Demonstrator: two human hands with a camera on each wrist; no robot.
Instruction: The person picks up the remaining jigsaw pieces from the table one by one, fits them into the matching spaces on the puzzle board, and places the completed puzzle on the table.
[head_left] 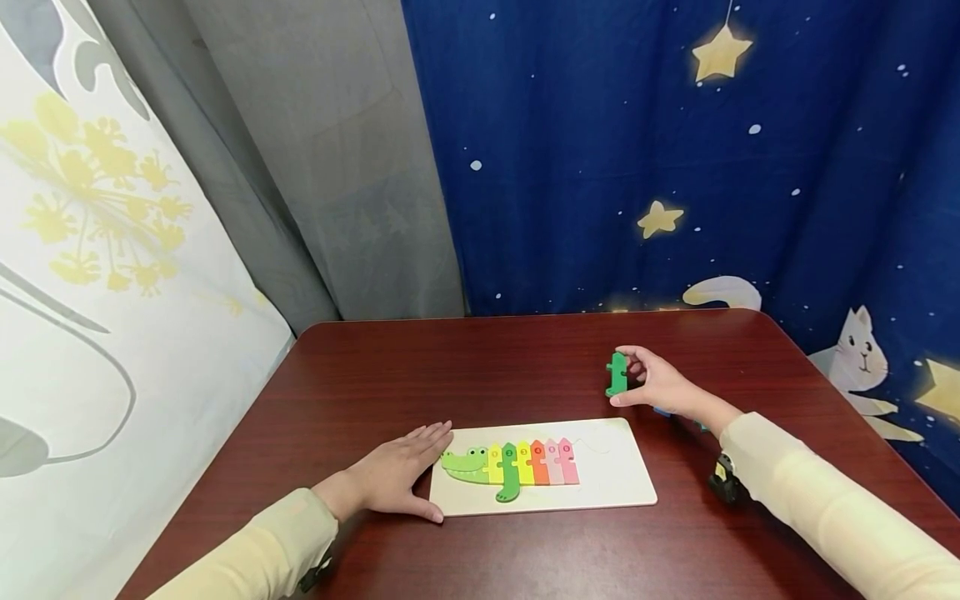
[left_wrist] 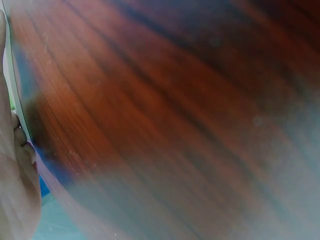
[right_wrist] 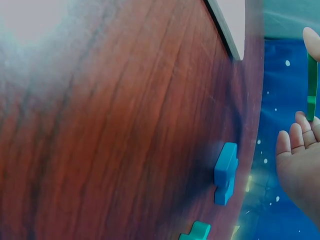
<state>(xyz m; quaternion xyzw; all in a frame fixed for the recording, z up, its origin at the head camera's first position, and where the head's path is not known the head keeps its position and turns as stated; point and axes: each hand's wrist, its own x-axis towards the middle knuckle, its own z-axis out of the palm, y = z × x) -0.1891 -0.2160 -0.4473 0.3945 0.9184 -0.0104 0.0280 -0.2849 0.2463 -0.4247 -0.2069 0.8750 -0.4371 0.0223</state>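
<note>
A cream puzzle board point(head_left: 615, 475) lies on the table, bearing a crocodile puzzle of joined pieces: a light green head point(head_left: 467, 467), a dark green leg piece point(head_left: 508, 473), then yellow, orange and pink strips point(head_left: 567, 462). My left hand point(head_left: 401, 471) rests flat at the board's left edge, fingers straight, thumb apart near the lower corner. Beyond the board's upper right corner, my right hand point(head_left: 660, 385) pinches a green puzzle piece point(head_left: 617, 375) between thumb and fingers, held up above the table. In the right wrist view the green piece point(right_wrist: 312, 85) shows edge-on.
Near and under the right hand lie a blue puzzle piece point(right_wrist: 226, 172) and a teal puzzle piece point(right_wrist: 196, 232). The dark red wooden table point(head_left: 540, 550) has its far edge against a blue star-patterned curtain point(head_left: 570, 167). A white patterned cloth point(head_left: 112, 333) hangs at left.
</note>
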